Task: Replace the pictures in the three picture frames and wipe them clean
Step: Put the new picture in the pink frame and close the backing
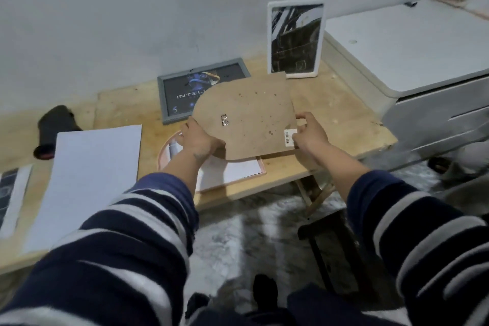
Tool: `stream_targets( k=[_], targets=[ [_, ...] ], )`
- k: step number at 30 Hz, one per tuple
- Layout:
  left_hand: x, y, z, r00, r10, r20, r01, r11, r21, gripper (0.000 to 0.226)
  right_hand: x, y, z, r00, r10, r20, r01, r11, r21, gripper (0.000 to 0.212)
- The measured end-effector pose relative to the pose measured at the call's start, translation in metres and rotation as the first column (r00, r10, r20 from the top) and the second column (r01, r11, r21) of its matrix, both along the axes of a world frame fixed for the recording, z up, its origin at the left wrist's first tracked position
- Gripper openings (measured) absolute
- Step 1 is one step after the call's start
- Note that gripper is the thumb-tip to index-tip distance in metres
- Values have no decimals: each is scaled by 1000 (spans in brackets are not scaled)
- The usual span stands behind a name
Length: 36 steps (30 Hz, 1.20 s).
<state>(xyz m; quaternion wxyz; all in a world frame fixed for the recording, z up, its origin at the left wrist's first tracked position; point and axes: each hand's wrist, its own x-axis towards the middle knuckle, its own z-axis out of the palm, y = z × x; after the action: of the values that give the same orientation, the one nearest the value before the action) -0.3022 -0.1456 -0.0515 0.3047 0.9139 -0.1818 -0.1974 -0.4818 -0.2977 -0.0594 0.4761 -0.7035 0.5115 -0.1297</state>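
Note:
Both hands hold a brown arch-shaped backing board point(248, 114) with a small metal hanger, lifted above the low wooden table point(341, 124). My left hand point(199, 140) grips its left edge; my right hand point(309, 132) pinches its right edge near a barcode sticker. Under the board lies a pink arch-shaped frame point(232, 172) face down, with white paper in it. A grey frame point(180, 92) with a dark picture lies flat behind. A white frame point(295, 37) stands upright against the wall.
A large white sheet point(90, 177) lies on the table's left part, with a dark print point(10, 193) at the far left edge. A black cloth bundle point(55, 130) sits behind it. A white cabinet point(423, 61) stands to the right. Dark objects lie on the floor below.

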Motion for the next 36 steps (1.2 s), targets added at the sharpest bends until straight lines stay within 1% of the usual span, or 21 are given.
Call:
stream_targets(
  k=[1, 3, 6, 9, 11, 14, 21, 24, 30, 33, 36],
  targets=[
    [7, 21, -1, 1000, 28, -8, -28, 1000, 12, 98, 10, 11, -1, 998, 60, -14, -60, 998, -19, 57],
    [14, 39, -3, 1000, 2, 20, -3, 999, 34, 103, 19, 19, 0, 995, 95, -28, -97, 994, -53, 54],
    [18, 76, -7, 996, 7, 88, -12, 998, 62, 100, 34, 37, -7, 983, 173, -57, -177, 981, -82, 49],
    [21, 102, -18, 994, 8, 107, -18, 996, 86, 96, 40, 50, -17, 969, 237, -70, -242, 966, -91, 48],
    [21, 113, -25, 993, 14, 113, -27, 994, 108, 96, 42, 58, -22, 962, 265, -68, -270, 959, -84, 51],
    [18, 122, -33, 992, 15, 127, -31, 992, 122, 97, 43, 66, -29, 959, 275, -67, -280, 957, -71, 55],
    [17, 127, -46, 995, 16, 97, -26, 994, 102, 104, 40, 73, -41, 956, 284, -78, -291, 952, -93, 56],
    [15, 126, -49, 994, 3, 106, -16, 993, 116, 103, 38, 73, -45, 954, 289, -73, -295, 953, -76, 58],
    [14, 124, -54, 996, 3, 91, -15, 991, 135, 106, 38, 68, -52, 947, 300, -116, -311, 946, -93, 61],
    [15, 124, -57, 996, -11, 87, -3, 986, 164, 102, 39, 68, -58, 939, 315, -141, -329, 941, -86, 64],
    [16, 127, -58, 996, -37, 87, 17, 975, 220, 96, 38, 70, -63, 931, 332, -154, -349, 931, -104, 62]
  ],
)
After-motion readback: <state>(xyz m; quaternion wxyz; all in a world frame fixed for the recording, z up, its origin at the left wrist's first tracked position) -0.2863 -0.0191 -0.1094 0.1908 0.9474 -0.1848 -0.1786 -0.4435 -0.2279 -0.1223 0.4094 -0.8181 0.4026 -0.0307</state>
